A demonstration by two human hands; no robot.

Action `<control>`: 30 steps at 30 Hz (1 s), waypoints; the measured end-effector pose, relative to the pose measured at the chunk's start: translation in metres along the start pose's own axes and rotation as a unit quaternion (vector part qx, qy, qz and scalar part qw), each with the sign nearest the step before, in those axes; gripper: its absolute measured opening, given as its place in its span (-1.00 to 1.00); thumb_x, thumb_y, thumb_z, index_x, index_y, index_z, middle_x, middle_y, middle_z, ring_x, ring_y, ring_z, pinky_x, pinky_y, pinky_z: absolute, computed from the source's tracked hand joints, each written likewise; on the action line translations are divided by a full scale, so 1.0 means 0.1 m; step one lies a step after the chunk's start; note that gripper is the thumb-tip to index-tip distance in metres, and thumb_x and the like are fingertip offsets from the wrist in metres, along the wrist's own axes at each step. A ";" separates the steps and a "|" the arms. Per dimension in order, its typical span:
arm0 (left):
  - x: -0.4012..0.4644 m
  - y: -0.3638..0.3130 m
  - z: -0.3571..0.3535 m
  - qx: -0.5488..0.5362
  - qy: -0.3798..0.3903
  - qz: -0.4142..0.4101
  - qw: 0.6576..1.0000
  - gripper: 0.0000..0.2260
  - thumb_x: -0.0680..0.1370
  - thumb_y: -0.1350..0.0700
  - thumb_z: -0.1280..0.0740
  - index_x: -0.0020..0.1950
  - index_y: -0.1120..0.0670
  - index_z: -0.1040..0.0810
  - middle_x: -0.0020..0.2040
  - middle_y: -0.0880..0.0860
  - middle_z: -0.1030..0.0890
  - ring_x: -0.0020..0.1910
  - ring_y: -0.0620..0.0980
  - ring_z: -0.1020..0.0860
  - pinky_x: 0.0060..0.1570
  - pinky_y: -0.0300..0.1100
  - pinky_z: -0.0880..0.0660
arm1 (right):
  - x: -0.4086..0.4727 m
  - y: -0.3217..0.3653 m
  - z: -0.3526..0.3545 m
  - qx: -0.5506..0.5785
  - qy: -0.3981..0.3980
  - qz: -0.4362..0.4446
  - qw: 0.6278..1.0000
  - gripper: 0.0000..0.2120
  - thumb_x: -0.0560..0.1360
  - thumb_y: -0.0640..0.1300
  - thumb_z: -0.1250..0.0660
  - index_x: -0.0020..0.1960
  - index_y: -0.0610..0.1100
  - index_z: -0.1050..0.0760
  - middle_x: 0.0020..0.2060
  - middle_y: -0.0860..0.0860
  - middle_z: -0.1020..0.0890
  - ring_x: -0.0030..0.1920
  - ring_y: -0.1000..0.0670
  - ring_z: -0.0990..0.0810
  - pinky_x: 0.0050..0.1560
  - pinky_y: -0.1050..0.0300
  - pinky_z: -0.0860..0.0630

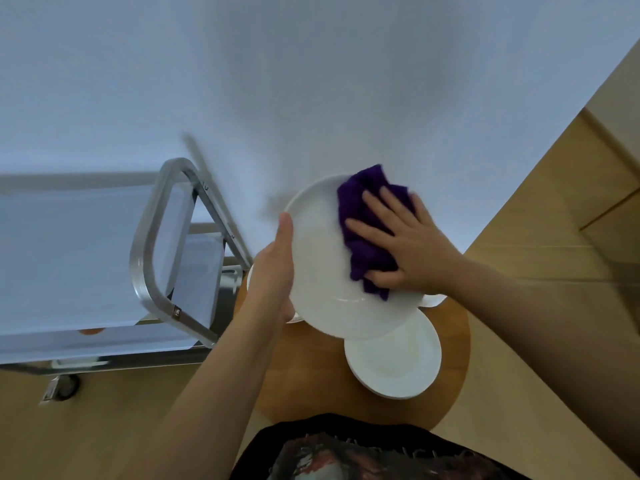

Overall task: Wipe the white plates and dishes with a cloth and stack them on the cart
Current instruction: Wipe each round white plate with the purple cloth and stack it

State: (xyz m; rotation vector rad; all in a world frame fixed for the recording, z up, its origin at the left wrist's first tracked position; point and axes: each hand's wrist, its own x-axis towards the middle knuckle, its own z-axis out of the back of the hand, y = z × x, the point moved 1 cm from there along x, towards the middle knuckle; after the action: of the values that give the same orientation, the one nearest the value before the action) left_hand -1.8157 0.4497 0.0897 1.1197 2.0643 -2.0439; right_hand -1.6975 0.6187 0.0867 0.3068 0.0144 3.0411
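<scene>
Above a round wooden table [304, 386] bearing stacked white plates [393, 362], the left hand [273, 271] grips a round white plate [322, 265] at 9 o'clock; the right hand [408, 244], fingers spread, presses a purple cloth [363, 220] at 2 o'clock. A steel cart [152, 244] stands left.

Glossy white plate [322, 271]; fuzzy purple cloth [363, 237]; brushed-metal cart [149, 237].

Your white plate [322, 268] was tilted up off the bench, purple cloth [367, 230] bunched on its right side; more white plates [393, 362] sat stacked below, steel cart [152, 237] just left.
</scene>
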 end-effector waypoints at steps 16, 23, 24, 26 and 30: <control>0.08 -0.10 -0.17 -0.129 0.003 0.082 0.988 -0.41 0.42 -0.41 -0.20 0.07 0.08 -0.56 -0.14 0.11 -0.71 -0.18 0.10 -0.69 -0.27 -0.06 -0.60 | -0.20 0.95 0.02 0.268 -0.023 -0.077 0.960 -0.34 0.37 0.04 -0.47 0.40 -0.01 -0.32 0.43 0.11 -0.26 0.46 0.05 -0.17 0.45 0.03 -0.09; 0.06 -0.13 -0.10 -0.042 -0.021 -0.002 0.999 -0.64 0.48 -0.39 -0.10 -0.12 -0.16 -0.47 -0.16 -0.05 -0.62 -0.13 0.00 -0.59 -0.37 -0.17 -0.51 | -0.29 0.57 0.30 0.649 -0.140 -0.214 0.717 -0.78 0.19 -0.22 -0.40 -0.17 -0.08 -0.52 -0.43 0.11 -0.60 -0.38 0.13 -0.58 -0.38 0.28 -0.50; 0.06 -0.14 -0.10 -0.037 -0.016 -0.005 0.999 -0.65 0.48 -0.39 -0.10 -0.12 -0.16 -0.46 -0.15 -0.05 -0.61 -0.11 0.01 -0.58 -0.34 -0.15 -0.50 | -0.24 0.50 0.29 0.656 -0.206 -0.250 0.682 -0.78 0.19 -0.20 -0.40 -0.17 -0.11 -0.51 -0.43 0.13 -0.58 -0.37 0.14 -0.58 -0.38 0.27 -0.51; 0.04 -0.14 -0.10 -0.019 -0.004 -0.014 1.000 -0.65 0.47 -0.39 -0.11 -0.12 -0.16 -0.46 -0.14 -0.05 -0.60 -0.10 0.00 -0.57 -0.30 -0.13 -0.50 | -0.08 0.44 0.27 0.611 -0.269 -0.309 0.677 -0.70 0.22 -0.15 -0.39 -0.05 -0.10 -0.50 -0.34 0.16 -0.59 -0.28 0.14 -0.59 -0.31 0.24 -0.52; 0.01 -0.14 -0.19 0.009 0.028 -0.028 0.999 -0.53 0.48 -0.39 -0.11 0.01 -0.07 -0.57 -0.10 0.03 -0.67 -0.05 0.06 -0.62 -0.05 0.00 -0.59 | 0.10 0.56 0.19 0.478 -0.173 -0.284 0.813 -0.43 0.29 -0.12 -0.43 0.28 0.04 -0.41 0.03 0.09 -0.56 0.02 0.09 -0.52 0.05 0.21 -0.49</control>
State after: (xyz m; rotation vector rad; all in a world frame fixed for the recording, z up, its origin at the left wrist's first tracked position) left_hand -1.8148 0.4689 0.1040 1.1470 2.1309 -2.0836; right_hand -1.7086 0.5638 0.1087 0.7338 1.3486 2.0937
